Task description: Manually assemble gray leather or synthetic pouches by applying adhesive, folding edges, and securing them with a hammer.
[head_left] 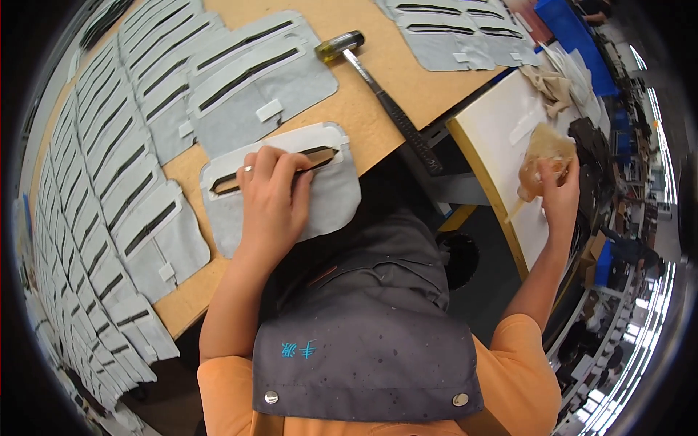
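Note:
My left hand [273,192] presses flat on a grey fabric piece [331,196] with a white-edged slot, lying at the near edge of the wooden table [363,109]. Its fingers rest over the slot. My right hand [560,192] reaches out to the right over a white board [502,131] and grips a crumpled tan lump of rubbery material [544,149], with a thin pale stick poking out below it. A hammer [378,91] with a yellow and black head lies on the table beyond the grey piece.
Several matching grey slotted pieces [131,145] lie in overlapping rows across the left of the table, and more at the top right [451,33]. Rags [556,83] and a blue box [574,36] sit past the white board. A grey apron [363,334] covers my lap.

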Tool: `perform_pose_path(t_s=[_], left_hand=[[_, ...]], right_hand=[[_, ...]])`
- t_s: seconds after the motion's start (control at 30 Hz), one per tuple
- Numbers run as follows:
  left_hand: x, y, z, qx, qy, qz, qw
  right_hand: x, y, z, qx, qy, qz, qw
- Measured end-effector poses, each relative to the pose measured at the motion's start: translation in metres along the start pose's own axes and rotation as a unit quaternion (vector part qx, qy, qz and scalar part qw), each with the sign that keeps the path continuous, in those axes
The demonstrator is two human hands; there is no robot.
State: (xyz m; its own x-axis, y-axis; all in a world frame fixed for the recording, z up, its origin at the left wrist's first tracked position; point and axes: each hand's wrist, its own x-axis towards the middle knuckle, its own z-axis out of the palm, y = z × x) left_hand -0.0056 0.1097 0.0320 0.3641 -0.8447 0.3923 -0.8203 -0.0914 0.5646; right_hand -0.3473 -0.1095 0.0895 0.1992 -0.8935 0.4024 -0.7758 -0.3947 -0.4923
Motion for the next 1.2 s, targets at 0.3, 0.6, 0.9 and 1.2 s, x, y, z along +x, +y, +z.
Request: perform_pose_path(t_s=[0.3, 0.6, 0.9, 1.2], left_hand=[[0.025, 0.048, 0.009, -0.097, -0.005, 0.037, 0.995], [0.034, 0.001, -0.009, 0.059, 0.021, 0.023, 0.998], [0.053, -0.031, -0.021, 0.225, -0.178, 0.003, 0.958], [0.054, -0.040, -0.034, 0.229, -0.119, 0.022, 0.966]], right_hand=[[-0.039, -0.097, 0.029, 0.162, -0.209, -0.132, 0.955], [0.108, -0.064, 0.088, 0.279, -0.121, -0.022, 0.953], [0.124, -0.033, 0.131, -0.002, 0.070, -0.208, 0.976], [-0.016, -0.138, 0.131, 0.125, -0.212, -0.323, 0.914]])
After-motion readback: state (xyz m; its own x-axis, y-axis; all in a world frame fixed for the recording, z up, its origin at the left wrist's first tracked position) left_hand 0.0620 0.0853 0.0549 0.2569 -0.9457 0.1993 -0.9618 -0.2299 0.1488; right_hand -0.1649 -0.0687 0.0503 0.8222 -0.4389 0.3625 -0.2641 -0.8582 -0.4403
